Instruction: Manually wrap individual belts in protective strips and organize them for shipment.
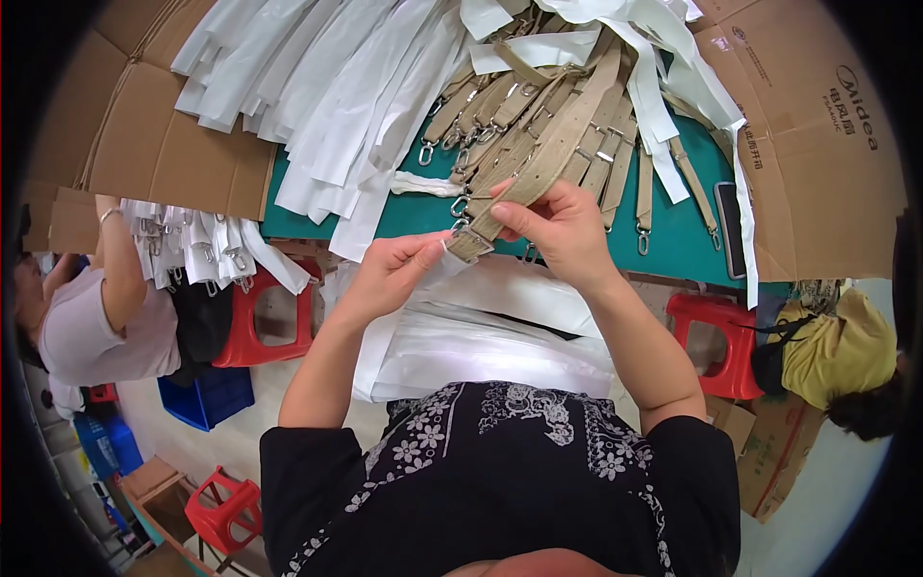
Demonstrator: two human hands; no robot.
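Between my hands is a tan bag strap [538, 173] with a row of small holes and metal fittings at its near end. My right hand [565, 236] pinches the strap between thumb and fingers, a little above the metal buckle [473, 237]. The fingertips of my left hand [392, 273] are closed at the buckle end, with a bit of white material beside them. Further up on the green table [625, 252] lies a pile of similar tan straps [519, 106] with silver snap hooks. A white rolled strip [423, 185] lies left of the held strap.
Many long white sleeves [336, 106] cover the table's left part. Cardboard [183, 144] stands at the left, a carton [817, 144] at the right, near a phone [729, 231]. White wrapping [481, 351] lies before me. Other people [115, 317] sit at both sides near red stools [707, 337].
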